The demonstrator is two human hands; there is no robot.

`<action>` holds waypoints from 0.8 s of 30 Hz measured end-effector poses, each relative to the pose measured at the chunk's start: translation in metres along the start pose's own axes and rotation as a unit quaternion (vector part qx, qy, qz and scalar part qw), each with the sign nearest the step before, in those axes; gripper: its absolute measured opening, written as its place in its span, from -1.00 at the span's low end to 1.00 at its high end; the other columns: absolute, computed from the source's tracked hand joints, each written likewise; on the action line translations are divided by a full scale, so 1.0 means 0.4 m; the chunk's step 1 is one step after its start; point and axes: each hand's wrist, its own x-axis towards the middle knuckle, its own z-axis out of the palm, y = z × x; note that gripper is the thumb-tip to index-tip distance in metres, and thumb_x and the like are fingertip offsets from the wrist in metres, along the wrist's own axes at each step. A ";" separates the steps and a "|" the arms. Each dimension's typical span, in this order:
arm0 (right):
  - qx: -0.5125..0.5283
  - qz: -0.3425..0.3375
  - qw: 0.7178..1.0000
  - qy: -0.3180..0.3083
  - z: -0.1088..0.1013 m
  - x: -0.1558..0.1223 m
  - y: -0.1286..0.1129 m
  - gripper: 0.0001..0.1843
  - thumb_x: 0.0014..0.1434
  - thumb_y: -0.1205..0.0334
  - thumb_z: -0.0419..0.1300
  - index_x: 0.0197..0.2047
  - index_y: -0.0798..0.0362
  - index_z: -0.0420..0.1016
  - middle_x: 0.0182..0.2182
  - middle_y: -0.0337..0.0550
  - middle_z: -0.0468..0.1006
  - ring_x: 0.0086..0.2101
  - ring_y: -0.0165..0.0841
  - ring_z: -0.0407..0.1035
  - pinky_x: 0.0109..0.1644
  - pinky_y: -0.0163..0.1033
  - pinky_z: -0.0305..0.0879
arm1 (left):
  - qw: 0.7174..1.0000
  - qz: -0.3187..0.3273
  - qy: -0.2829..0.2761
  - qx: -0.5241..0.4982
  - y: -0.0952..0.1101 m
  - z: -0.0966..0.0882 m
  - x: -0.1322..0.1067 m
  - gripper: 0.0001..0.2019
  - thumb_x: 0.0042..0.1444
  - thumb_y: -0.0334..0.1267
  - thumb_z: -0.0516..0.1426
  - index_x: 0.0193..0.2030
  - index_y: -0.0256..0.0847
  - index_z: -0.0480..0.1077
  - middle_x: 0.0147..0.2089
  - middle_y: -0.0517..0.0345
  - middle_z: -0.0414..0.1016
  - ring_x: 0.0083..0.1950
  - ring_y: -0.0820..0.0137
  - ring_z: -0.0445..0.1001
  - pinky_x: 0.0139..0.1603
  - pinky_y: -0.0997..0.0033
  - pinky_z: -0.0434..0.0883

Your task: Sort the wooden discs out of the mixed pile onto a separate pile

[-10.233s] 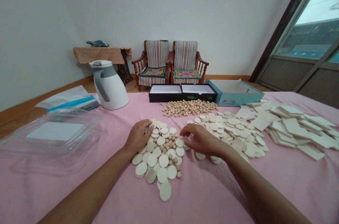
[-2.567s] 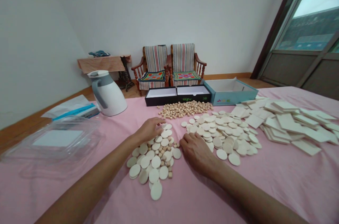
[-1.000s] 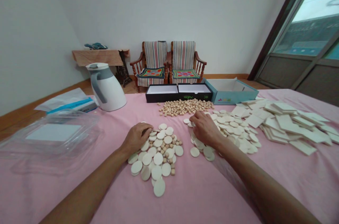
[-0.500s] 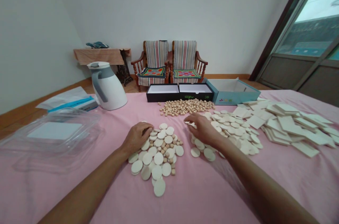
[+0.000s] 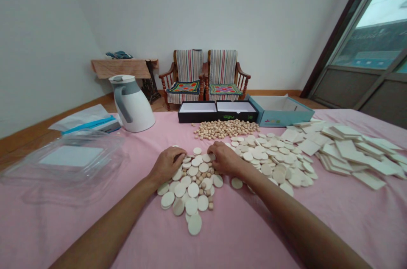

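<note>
A pile of pale round wooden discs (image 5: 191,206) lies on the pink cloth in front of me, with small wooden cubes (image 5: 203,179) scattered among them. My left hand (image 5: 167,164) rests at the pile's upper left edge. Its fingers are curled toward the thumb, and what they hold, if anything, is hidden. At the pile's upper right, my right hand (image 5: 225,158) pinches a disc (image 5: 212,157) just above the others. A second, larger heap of wooden discs (image 5: 280,163) spreads to the right, partly behind my right forearm.
Farther back lie a heap of small wooden pieces (image 5: 227,129), black boxes (image 5: 199,118) and a blue box (image 5: 284,119). Square wooden boards (image 5: 356,152) are piled at right. On the left are a white jug (image 5: 135,110), clear plastic containers (image 5: 66,167) and a blue-edged packet (image 5: 92,125).
My right hand has moved left from the right-hand disc heap to the middle pile, carrying a disc. My left hand stays in about the same place. The view has shifted slightly.
</note>
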 end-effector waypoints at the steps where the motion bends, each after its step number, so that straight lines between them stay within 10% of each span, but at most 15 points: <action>1: -0.023 0.010 1.000 0.006 -0.011 -0.012 -0.003 -0.69 -0.01 0.42 0.10 -0.14 0.15 0.44 -0.21 0.00 0.43 -0.17 -0.30 0.30 -0.17 -0.30 0.18 | 1.000 0.001 0.000 0.000 -0.001 0.001 0.000 -0.80 0.16 -0.30 0.03 -0.24 -0.18 0.49 -0.20 0.09 0.56 -0.15 0.34 0.49 -0.08 0.34 0.39; 11: -0.117 0.227 0.955 0.152 -0.131 -0.125 0.142 -0.77 0.03 0.50 0.00 -0.31 0.14 0.43 -0.30 0.01 0.45 -0.24 -0.26 0.30 -0.21 -0.25 0.11 | 1.000 0.003 0.001 0.004 -0.003 0.000 0.002 -0.80 0.17 -0.29 0.03 -0.24 -0.19 0.49 -0.20 0.08 0.56 -0.15 0.34 0.49 -0.09 0.34 0.39; 24: -0.027 0.061 0.996 0.064 -0.043 -0.086 0.041 -0.75 0.15 0.37 0.05 -0.17 0.07 0.51 -0.21 -0.04 0.51 -0.12 -0.25 0.27 -0.06 -0.16 0.05 | 1.000 0.007 0.005 0.005 -0.004 0.001 0.002 -0.80 0.16 -0.30 0.04 -0.24 -0.21 0.49 -0.20 0.08 0.57 -0.16 0.34 0.49 -0.09 0.35 0.39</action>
